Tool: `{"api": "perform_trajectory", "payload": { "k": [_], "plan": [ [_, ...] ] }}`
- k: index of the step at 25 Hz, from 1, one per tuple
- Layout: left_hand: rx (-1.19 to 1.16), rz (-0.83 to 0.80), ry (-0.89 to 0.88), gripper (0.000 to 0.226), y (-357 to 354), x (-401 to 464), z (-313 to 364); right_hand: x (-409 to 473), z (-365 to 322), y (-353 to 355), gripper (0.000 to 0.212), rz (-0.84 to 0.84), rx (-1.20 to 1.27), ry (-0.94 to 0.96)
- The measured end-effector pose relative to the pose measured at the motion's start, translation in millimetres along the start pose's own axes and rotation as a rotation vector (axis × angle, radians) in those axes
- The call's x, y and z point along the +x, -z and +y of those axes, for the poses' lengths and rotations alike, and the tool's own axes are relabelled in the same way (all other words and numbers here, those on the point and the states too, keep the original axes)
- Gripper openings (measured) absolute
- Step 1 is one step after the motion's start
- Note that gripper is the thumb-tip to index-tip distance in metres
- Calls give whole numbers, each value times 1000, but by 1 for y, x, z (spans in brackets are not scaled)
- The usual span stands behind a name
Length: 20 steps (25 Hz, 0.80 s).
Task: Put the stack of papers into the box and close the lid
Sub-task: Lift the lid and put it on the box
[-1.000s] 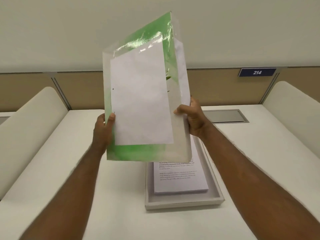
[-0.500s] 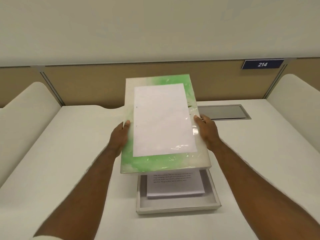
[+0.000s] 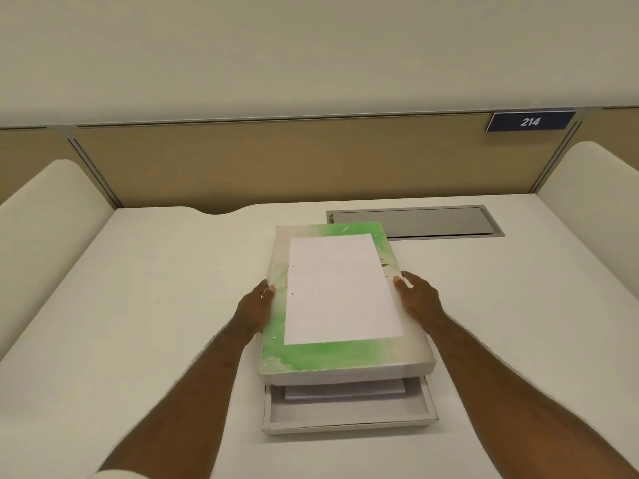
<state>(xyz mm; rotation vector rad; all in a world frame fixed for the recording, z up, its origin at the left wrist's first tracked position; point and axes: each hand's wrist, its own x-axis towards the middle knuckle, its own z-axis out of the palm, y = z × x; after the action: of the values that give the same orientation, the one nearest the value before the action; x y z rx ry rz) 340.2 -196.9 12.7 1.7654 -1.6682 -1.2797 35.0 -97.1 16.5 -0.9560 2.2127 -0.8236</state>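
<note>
The box lid (image 3: 332, 356), green and white with a white sheet on its top, hangs almost flat just above the shallow white box (image 3: 349, 426). My left hand (image 3: 254, 307) grips the lid's left edge and my right hand (image 3: 416, 299) grips its right edge. The stack of papers (image 3: 345, 390) lies inside the box; only its near edge shows under the lid. The lid covers the far part of the box, and the near part remains uncovered.
The box sits on a white desk (image 3: 155, 323). A grey metal cable hatch (image 3: 432, 221) is set in the desk behind the lid. Rounded white dividers (image 3: 45, 229) flank both sides, a tan back panel carries a blue plate (image 3: 530, 122) reading 214.
The lid has swung from upright in the air to nearly flat and has come down close over the box. Both hands have lowered with it, holding its side edges.
</note>
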Motion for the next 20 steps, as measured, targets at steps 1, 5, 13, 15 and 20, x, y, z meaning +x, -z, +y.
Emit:
{"api": "perform_trajectory", "payload": {
  "k": [1,5,13,15,20],
  "plan": [
    [21,0,-5,53,-2,-2,-4,-1,5,-2,50,-9,-25,0],
    [64,6,-29,52,-9,-7,-18,-8,17,-6,51,4,-104,6],
    [141,-27,-38,52,-12,-26,-39,-34,37,-11,51,54,-185,12],
    [150,-25,-37,52,-12,-31,-42,-42,41,-12,51,70,-205,6],
    [210,-43,-31,54,-13,-44,-45,-59,47,-17,51,91,-266,6]
  ]
}}
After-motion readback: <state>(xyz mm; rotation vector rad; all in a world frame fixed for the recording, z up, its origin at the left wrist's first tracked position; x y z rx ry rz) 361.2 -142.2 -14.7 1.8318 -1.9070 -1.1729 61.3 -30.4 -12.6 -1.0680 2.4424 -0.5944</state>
